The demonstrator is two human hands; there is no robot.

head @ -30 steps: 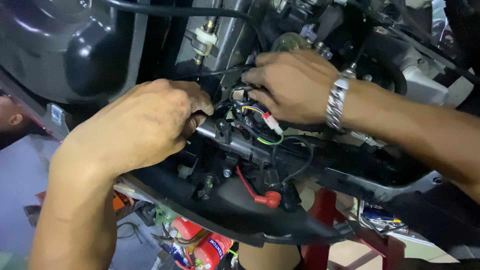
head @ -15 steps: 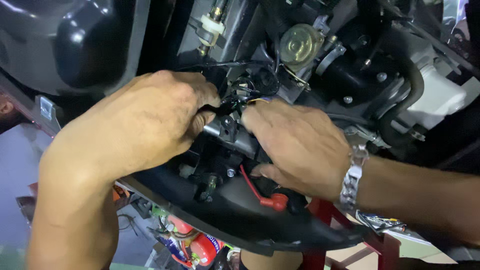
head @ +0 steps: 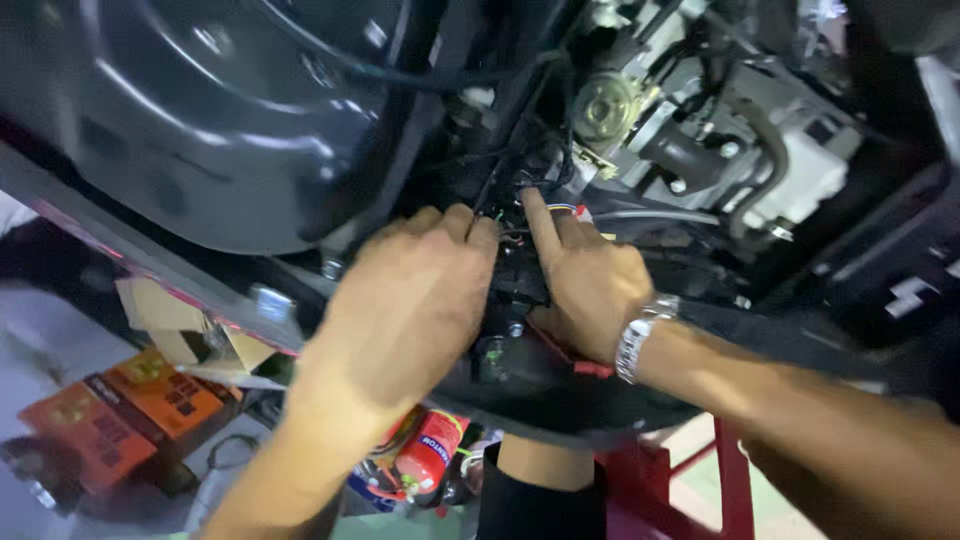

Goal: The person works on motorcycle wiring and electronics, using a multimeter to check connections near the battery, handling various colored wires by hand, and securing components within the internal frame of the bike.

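Head view, looking up into an opened scooter body. At centre frame the left hand (head: 405,300) lies knuckles-up with its fingers curled into a bundle of thin wires (head: 520,215); whether it pinches one is hidden. The right hand (head: 585,275), wearing a metal wristband (head: 638,335), points its forefinger up into the same bundle, the other fingers folded. A dark plastic panel (head: 200,130) fills the upper left; a grey engine block (head: 720,130) sits upper right. A red lead (head: 575,358) runs below the right palm. Risk, as judged: tugging blind could pull a wire from its connector, and the wristband could snag the lead or bridge bare terminals.
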